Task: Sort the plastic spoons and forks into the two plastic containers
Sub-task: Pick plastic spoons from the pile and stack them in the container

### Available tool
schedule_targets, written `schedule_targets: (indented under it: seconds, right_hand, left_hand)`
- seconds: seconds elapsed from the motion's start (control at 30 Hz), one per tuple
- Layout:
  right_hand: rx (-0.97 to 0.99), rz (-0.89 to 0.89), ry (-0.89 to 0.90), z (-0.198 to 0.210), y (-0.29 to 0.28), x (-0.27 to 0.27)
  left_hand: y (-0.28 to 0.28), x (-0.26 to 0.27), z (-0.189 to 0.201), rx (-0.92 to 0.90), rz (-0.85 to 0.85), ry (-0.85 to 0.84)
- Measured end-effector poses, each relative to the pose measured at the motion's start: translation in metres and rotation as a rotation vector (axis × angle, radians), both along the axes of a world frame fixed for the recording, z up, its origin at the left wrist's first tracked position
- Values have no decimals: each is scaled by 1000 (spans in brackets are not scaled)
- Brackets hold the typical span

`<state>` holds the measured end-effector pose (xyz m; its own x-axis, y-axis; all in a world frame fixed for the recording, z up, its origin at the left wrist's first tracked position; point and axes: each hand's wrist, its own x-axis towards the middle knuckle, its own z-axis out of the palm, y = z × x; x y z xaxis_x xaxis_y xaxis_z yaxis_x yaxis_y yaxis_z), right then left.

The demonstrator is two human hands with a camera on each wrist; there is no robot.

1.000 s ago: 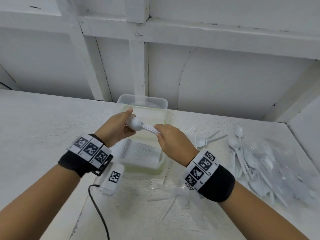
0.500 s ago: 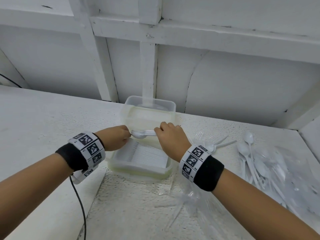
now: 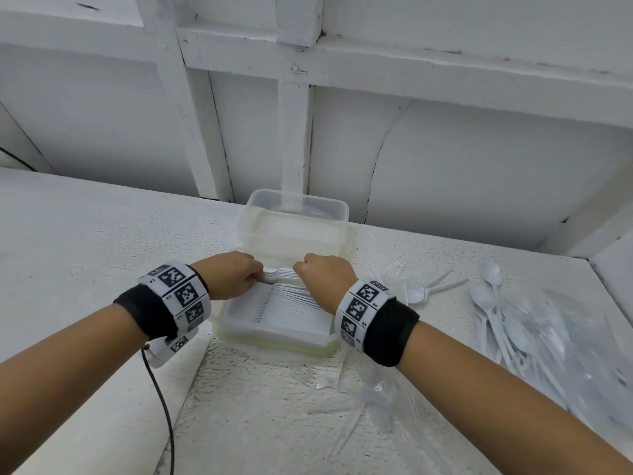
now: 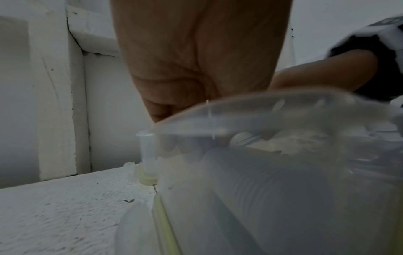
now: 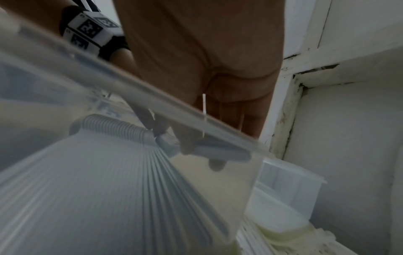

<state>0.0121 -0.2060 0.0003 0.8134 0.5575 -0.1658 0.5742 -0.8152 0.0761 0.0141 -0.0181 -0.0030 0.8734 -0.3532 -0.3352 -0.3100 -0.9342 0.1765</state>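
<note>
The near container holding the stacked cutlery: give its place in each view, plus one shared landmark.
Head: near container, centre, under both wrists.
Left wrist: near container, lower right, close and blurred.
Right wrist: near container, rim slanting across, filling lower left.
Shared landmark: stacked cutlery inside it.

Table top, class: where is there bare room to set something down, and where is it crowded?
Free: the table left of the near container and the far container; also the front strip between the black cable and the clear forks. Crowded: the right side, with loose spoons and a plastic bag.
</note>
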Motion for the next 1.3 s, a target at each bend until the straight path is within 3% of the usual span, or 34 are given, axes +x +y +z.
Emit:
schedule_targets:
  seconds: [0.2,0.3,0.43,0.53,0.63,0.9,1.13,1.3]
  right_hand:
    - [41,-57,147,-14,6,16]
    - [50,-71,185,-17,5,19]
    - [48,-78,195,-22,3,18]
    - [27,-73,160,-22,4,16]
    - [-4,-89,174,-19,6,15]
    - [161,-130,334,-18,2,21]
    - [-13,-36,224,-12,2,18]
    - [43,-40,217,-13,-2,13]
  left_hand:
    - [7,1,-3,-93,23,-32]
    - [13,-1,-3,-205,55,-131]
    - [22,-6,-3,-376,263,-327]
    - [22,-12,-4,-428,512,-233]
    - [22,-16,-10,-466,628,-106]
    - [20,-18,-15,-589,729,-20]
    - [19,-19,-14,-625,757,5]
    - [20,-20,-15,-634,771,5]
